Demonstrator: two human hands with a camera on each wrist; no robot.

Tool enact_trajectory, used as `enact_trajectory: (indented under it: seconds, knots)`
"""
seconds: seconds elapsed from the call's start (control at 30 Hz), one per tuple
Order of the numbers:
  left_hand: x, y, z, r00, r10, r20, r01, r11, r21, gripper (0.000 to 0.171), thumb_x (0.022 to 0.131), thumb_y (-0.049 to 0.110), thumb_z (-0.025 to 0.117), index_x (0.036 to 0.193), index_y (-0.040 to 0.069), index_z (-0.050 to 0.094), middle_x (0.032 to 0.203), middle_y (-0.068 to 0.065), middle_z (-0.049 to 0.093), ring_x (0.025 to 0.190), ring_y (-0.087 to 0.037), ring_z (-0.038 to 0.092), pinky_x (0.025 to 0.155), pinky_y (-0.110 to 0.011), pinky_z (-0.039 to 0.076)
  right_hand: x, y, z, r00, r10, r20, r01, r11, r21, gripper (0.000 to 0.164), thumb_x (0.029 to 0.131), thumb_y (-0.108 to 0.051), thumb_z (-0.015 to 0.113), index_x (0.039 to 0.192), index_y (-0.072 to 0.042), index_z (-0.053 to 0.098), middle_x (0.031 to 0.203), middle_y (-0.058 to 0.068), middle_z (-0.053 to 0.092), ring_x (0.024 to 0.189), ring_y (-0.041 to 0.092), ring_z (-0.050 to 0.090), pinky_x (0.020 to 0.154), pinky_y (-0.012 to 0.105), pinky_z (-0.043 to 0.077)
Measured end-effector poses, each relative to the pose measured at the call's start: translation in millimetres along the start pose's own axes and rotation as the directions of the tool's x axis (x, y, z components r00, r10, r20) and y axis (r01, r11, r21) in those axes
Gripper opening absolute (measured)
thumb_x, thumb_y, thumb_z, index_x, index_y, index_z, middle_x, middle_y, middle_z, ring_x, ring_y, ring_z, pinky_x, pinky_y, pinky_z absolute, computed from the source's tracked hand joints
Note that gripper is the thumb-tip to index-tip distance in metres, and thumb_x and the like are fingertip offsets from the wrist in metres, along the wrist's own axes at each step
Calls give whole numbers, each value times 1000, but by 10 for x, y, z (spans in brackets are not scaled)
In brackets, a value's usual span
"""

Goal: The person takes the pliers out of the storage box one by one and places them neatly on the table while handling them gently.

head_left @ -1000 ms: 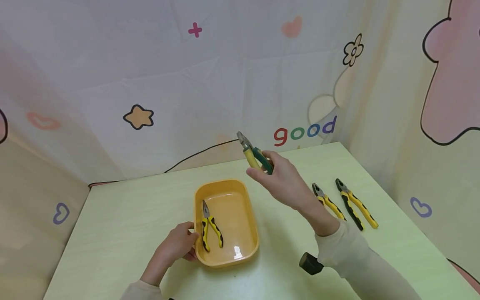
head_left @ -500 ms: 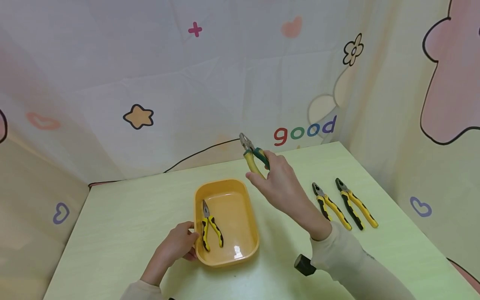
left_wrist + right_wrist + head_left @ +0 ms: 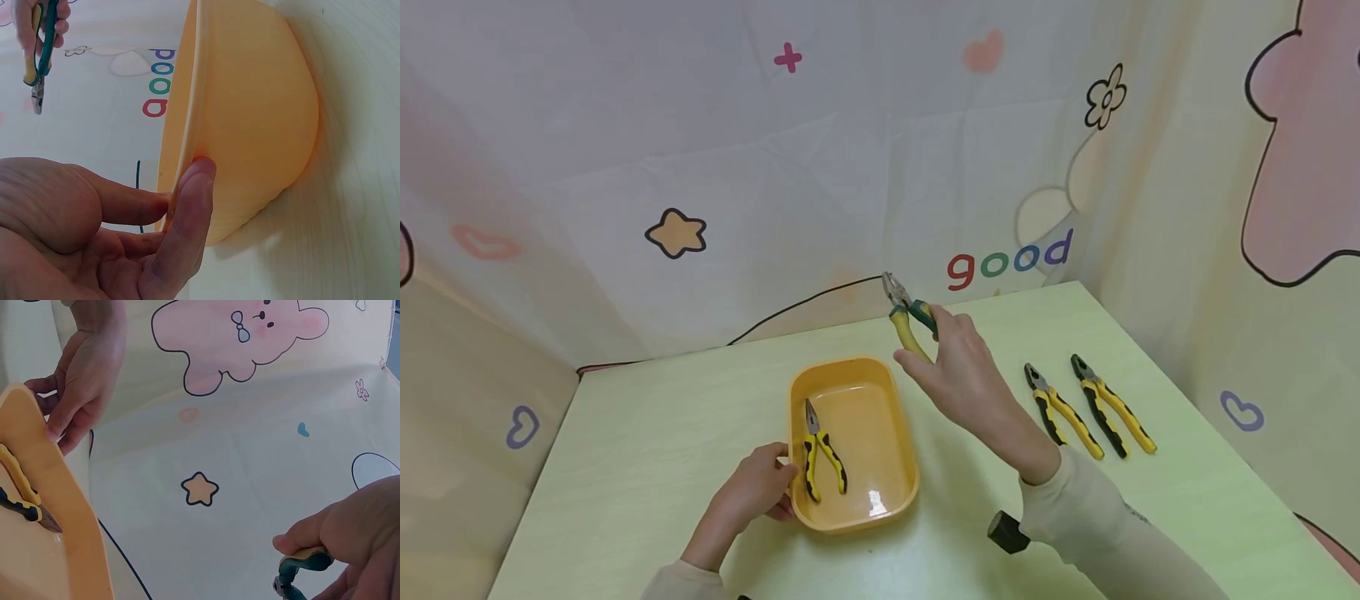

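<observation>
My left hand [image 3: 758, 483] pinches the left rim of an orange-yellow plastic tray [image 3: 901, 400], thumb and fingers on both sides of the wall in the left wrist view. Inside the tray, near its left wall, lie long-nose pliers [image 3: 813, 450] with yellow and black handles. Above the table, past the tray's far right corner, my right hand [image 3: 973, 379] holds combination pliers [image 3: 901, 310] with green and yellow handles. Their metal head points up and to the left, and the handles are spread. The palm hides the handle ends.
Two more yellow-and-black pliers, the nearer pair [image 3: 1060, 412] and the outer pair [image 3: 1112, 406], lie on the table [image 3: 662, 417] right of the tray. A printed curtain [image 3: 737, 167] encloses the back and sides. A black device [image 3: 1008, 532] sits by the right sleeve.
My right hand has shifted slightly, and the green-handled pliers have dropped a little to the right, their handles spreading wider. The left hand and tray have stayed still.
</observation>
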State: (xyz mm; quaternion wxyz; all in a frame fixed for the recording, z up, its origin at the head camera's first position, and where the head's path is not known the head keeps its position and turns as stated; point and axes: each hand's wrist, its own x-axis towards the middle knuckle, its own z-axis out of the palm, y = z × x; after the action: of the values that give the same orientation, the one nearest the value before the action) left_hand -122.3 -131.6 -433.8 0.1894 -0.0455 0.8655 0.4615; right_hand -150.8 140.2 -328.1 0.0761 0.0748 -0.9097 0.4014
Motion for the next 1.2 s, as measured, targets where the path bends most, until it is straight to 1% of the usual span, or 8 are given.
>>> enact_trajectory:
  seconds: [0.23,0.5,0.73,1.03,1.1,1.2]
  knots:
    - [2,-10,3,1000,-2,0,2,1000,-5,40,104,4,51,140,-14,47,90,-19,63,56,-20,66,53,-34,62,-6,34,24,1000,3,-11,-3,1000,-7,67,96,-26,74,146,6,45,108,20,51,87,30,53,69,36,51]
    - [-1,-19,8,1000,-4,-2,4,1000,-4,41,104,4,51,140,-14,47,90,-19,63,56,-20,66,53,-34,61,-17,91,30,1000,17,-24,-18,999,-31,68,96,-26,75,147,6,44,112,22,51,85,31,54,68,36,51]
    - [13,-18,4,1000,-16,2,16,1000,14,39,105,5,51,139,-13,49,89,-18,63,57,-21,67,54,-34,62,-18,164,-7,999,25,-42,-27,999,-46,71,96,-28,74,150,6,41,117,24,51,86,32,54,72,41,52]
    - [8,-5,4,1000,-12,0,12,1000,16,36,104,5,51,136,-13,51,87,-17,63,57,-20,66,54,-34,62,-1,243,-54,997,66,-50,-70,995,-71,71,97,-28,73,150,6,41,115,23,50,88,31,53,69,36,52]
    - [7,-2,5,1000,-10,-1,10,1000,11,36,104,5,50,136,-13,51,87,-17,63,57,-20,66,53,-33,62,2,248,-70,997,63,-53,-68,995,-79,72,97,-28,73,151,7,40,117,24,50,88,32,54,70,37,53]
    - [8,-4,12,1000,-10,-4,10,1000,3,36,104,4,50,136,-13,51,87,-17,63,56,-20,65,53,-33,61,2,259,-91,997,61,-54,-66,994,-85,74,97,-28,73,151,8,38,123,27,50,92,34,55,77,43,56]
